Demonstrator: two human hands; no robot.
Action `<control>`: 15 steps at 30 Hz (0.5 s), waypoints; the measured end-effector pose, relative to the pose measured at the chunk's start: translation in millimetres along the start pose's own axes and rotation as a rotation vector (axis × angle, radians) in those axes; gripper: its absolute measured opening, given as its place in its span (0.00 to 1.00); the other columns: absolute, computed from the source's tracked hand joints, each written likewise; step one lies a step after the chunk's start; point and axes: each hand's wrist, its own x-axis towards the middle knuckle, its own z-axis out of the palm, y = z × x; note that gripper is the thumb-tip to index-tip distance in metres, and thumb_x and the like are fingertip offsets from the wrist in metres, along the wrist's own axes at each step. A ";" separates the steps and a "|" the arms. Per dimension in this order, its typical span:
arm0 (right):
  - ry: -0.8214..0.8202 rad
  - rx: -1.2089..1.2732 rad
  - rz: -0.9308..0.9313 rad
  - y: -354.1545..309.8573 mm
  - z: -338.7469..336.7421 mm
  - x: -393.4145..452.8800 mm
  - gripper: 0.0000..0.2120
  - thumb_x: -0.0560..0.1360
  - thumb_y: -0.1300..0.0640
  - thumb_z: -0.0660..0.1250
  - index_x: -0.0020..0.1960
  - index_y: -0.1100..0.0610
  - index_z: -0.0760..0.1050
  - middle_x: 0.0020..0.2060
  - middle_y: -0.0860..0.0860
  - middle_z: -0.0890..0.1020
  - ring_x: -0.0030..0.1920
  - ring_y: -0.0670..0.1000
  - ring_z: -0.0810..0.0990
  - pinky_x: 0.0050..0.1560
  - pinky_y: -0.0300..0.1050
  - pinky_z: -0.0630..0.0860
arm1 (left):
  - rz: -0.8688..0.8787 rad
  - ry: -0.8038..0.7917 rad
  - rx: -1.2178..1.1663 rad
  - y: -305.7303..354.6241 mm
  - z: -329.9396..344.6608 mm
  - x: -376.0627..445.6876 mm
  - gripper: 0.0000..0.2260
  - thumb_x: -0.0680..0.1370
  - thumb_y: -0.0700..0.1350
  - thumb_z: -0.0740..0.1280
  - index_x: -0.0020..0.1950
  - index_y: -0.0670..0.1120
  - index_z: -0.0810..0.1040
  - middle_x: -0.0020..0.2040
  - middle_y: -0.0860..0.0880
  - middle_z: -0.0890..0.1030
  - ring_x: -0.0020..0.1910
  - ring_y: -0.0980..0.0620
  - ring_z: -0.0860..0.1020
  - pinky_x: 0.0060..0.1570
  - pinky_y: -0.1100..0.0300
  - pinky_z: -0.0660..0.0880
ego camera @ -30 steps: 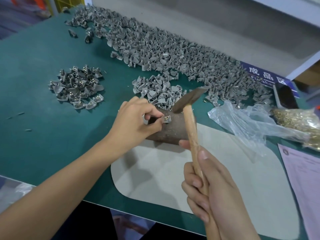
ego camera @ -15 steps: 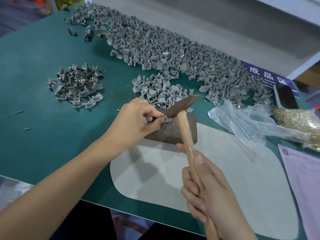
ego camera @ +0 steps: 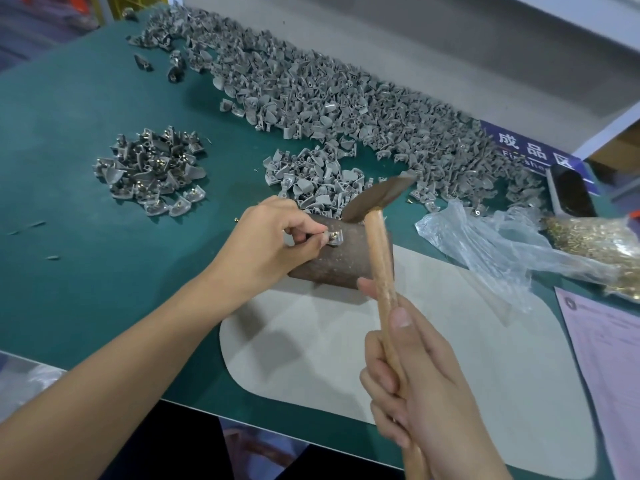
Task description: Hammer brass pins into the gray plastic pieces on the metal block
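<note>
A rusty brown metal block [ego camera: 341, 258] lies on the green table, partly on a pale mat. My left hand [ego camera: 273, 237] pinches a gray plastic piece [ego camera: 335, 237] with a brass pin in it on top of the block. My right hand [ego camera: 415, 375] grips the wooden handle of a hammer [ego camera: 377, 244]. The hammer's dark head [ego camera: 377, 197] hangs raised just behind and to the right of the piece, blurred by motion.
A long heap of gray pieces [ego camera: 346, 109] runs along the back. A small heap [ego camera: 311, 181] lies just behind the block. Pieces with pins [ego camera: 152, 171] are piled at left. A plastic bag of brass pins [ego camera: 595, 244] and a paper [ego camera: 609, 358] lie at right.
The hammer head struck down onto the piece half a second ago and has now lifted back up and to the right. My left hand keeps pinching the piece on the block.
</note>
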 end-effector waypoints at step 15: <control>0.023 0.067 -0.089 6.2 -0.7 -1.0 0.21 0.79 0.39 0.61 0.67 0.44 0.79 0.28 0.50 0.63 0.21 0.47 0.55 0.24 0.33 0.64 | -0.015 -0.006 0.000 -0.9 -0.4 0.1 0.02 0.76 0.45 0.77 0.44 0.51 0.88 0.35 0.53 0.78 0.44 0.53 0.76 0.46 0.67 0.69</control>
